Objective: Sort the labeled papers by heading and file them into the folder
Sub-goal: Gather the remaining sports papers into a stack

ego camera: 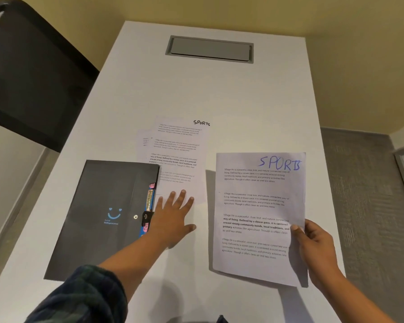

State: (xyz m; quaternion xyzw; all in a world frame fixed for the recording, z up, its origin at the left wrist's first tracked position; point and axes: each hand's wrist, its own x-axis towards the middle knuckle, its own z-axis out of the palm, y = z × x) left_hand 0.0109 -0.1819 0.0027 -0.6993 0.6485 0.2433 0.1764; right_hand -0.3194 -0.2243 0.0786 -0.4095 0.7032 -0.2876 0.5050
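While the left hand point(173, 215) lies flat on the near end of the stack of papers point(180, 159), fingers straight and spread, I've got the right hand point(317, 250) pinching a loose sheet point(254, 206) by its right edge, thumb on the printed face and the other fingers behind it. That sheet is lifted off the tabletop point(219, 94) close to the right edge and throws a shadow underneath. It says SPORTS in blue marker at the top right, with four blocks of printed text below.

The stack sits around the middle of the tabletop, fanned a bit so an under-sheet pokes out on its left. Its top page has SPORTS handwritten in black at the far right corner. Just left of it is the folder point(107, 213), dark grey, closed, lying flat toward the left edge, with a little blue smiley on the cover and a snap button near its right side. Its far right corner overlaps the stack, and some coloured tabs point(150, 199) stick out along its right side, right next to the left hand.

Plaid sleeve point(84, 297) on the left arm. At the far end of the tabletop there's a grey recessed hatch point(209, 48), and a black chair point(33, 73) stands off the left edge.
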